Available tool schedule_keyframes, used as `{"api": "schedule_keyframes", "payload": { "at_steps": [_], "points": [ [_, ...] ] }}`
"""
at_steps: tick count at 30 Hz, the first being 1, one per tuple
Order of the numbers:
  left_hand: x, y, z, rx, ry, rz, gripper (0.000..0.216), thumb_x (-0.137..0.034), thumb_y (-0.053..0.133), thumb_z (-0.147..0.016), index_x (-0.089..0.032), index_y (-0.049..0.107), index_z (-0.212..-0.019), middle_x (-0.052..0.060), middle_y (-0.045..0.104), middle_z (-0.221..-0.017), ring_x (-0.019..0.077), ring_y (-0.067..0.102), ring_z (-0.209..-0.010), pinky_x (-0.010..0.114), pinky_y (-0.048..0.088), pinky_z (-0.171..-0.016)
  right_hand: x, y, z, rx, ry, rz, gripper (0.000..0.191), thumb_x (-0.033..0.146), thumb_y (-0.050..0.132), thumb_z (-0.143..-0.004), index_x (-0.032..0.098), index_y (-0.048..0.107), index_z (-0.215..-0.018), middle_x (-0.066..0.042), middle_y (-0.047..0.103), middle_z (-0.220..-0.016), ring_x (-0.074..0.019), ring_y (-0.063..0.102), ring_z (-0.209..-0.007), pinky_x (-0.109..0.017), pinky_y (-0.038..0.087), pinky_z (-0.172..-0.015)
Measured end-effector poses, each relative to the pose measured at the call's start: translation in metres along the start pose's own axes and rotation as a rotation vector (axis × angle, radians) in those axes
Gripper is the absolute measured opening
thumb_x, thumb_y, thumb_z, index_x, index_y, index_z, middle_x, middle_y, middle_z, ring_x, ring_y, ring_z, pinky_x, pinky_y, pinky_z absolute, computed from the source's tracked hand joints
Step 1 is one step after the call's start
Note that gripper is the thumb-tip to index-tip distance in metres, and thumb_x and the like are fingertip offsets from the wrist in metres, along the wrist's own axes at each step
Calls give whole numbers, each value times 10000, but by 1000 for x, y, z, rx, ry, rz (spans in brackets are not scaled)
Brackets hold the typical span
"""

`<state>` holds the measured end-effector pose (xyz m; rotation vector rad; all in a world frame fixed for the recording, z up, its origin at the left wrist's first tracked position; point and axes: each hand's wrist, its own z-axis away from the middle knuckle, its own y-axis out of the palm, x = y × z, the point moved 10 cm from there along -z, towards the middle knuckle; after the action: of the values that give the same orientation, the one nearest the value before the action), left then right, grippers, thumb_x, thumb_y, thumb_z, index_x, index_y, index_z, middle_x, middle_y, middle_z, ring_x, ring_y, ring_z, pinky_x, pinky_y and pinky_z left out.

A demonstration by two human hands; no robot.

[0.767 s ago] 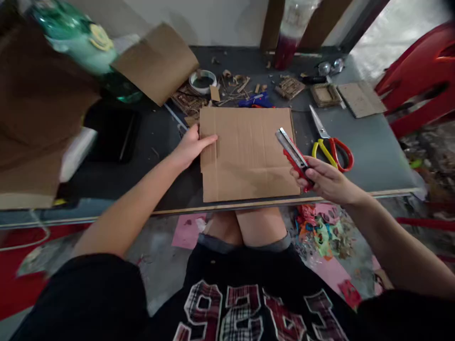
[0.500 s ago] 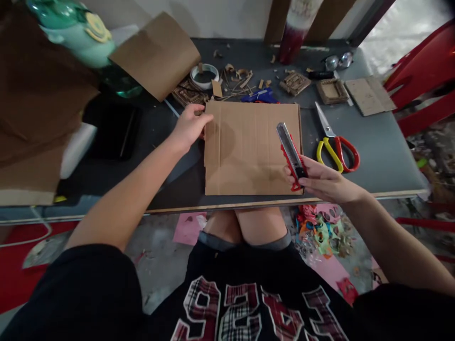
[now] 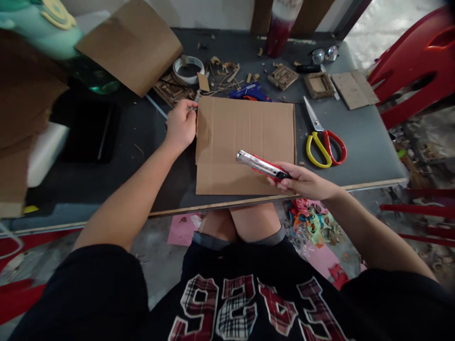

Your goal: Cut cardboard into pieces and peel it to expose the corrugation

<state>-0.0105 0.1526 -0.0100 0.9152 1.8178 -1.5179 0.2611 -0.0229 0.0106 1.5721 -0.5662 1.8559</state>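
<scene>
In the head view, a flat sheet of cardboard (image 3: 227,128) lies on the table (image 3: 366,163), close to its front edge. The right hand (image 3: 302,181) is closed around a red utility knife (image 3: 261,166), fingers beneath and thumb along the handle. The knife has just swung from pointing away to pointing left, so its metal nose is now over the middle of the sheet; whether any blade sticks out is too small to tell.

The left hand (image 3: 181,124) has also shifted: its thumb, which lay over the sheet's upper left corner, is now off the top, and the hand is loosely curled just beside the left edge. Whether its fingers pinch anything cannot be told. I judge that the sheet is, for now, not pressed down from above, so it could slide under a push. No fresh cut shows on its face.

Scissors (image 3: 326,147) with one yellow and one red handle lie to the right of the sheet, apart from both hands. Just behind its far edge sits a blue glue gun (image 3: 251,91), partly hidden, with a tape roll (image 3: 177,71) farther left.
</scene>
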Motion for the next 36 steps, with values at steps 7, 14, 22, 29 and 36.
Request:
{"api": "schedule_keyframes", "payload": {
  "at_steps": [7, 14, 22, 29, 36],
  "points": [
    [-40, -36, 26, -261, 121, -63, 151, -190, 530, -993, -215, 600, -1125, 16, 676, -895, 200, 600, -966, 366, 420, -932, 6, -2, -21, -144, 2, -313, 404, 271, 706, -880, 215, 607, -1268, -33, 578, -1067, -105, 542, -847, -212, 488, -748],
    [-77, 48, 63, 505, 25, 721, 676, -791, 654, -806, -171, 666, -1072, 16, 587, -755, 82, 381, -526, 227, 258, -457, 17, 15, -51, -96, -34, -353, 336, 287, 742, -888, 211, 609, -1188, -62, 676, -1172, -119, 664, -1024, -238, 550, -914],
    [-97, 65, 81, 633, 18, 1036, 604, -725, 795, -728, -200, 656, -993, -76, 436, -601, 32, 231, -426, 185, 150, -383, 23, 38, -70, 17, -73, -390, 404, 381, 692, -937, 168, 586, -1264, -112, 682, -1284, -121, 700, -1000, -292, 566, -987],
    [-97, 65, 77, 611, 70, 1001, 612, -719, 832, -681, -209, 656, -970, -72, 435, -595, 49, 266, -433, 213, 199, -398, 23, 31, -75, -103, -132, -314, 354, 451, 699, -932, 171, 603, -1127, -50, 679, -1022, -79, 634, -788, -183, 543, -727],
    [-95, 72, 82, 636, 72, 957, 599, -703, 847, -671, -200, 645, -925, -56, 496, -631, 50, 344, -443, 207, 292, -422, 19, 25, -73, -146, -123, -271, 389, 516, 715, -905, 174, 576, -1028, -10, 618, -900, -59, 583, -674, -166, 461, -578]
  ]
}}
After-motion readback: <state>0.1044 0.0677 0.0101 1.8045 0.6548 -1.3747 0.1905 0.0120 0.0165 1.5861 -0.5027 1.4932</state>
